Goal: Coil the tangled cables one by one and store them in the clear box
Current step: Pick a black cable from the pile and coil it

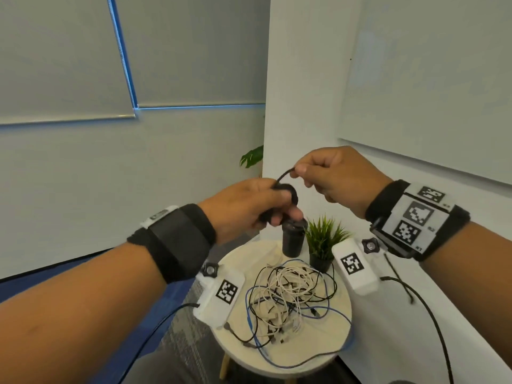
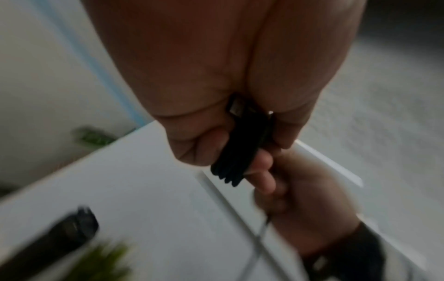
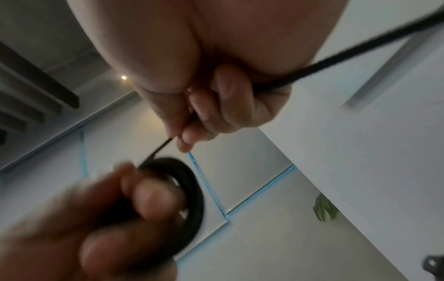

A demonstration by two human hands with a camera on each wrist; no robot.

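Both hands are raised above a small round table point(image 1: 318, 353). My left hand point(image 1: 249, 206) grips a small coil of black cable point(image 1: 288, 194), seen edge-on in the left wrist view as stacked black loops point(image 2: 238, 152) and as a ring in the right wrist view point(image 3: 190, 190). My right hand point(image 1: 329, 176) pinches the free end of that same black cable point(image 1: 284, 174) just above the coil; its fingers point(image 3: 211, 106) are curled round the strand. A tangle of white, black and blue cables point(image 1: 291, 295) lies on the table below. No clear box is visible.
A black cylindrical cup point(image 1: 293, 236) and a small potted green plant point(image 1: 324, 242) stand at the table's back. A white wall and whiteboard are on the right. Black leads from the wrist cameras hang beside the table. Blue carpet lies to the left.
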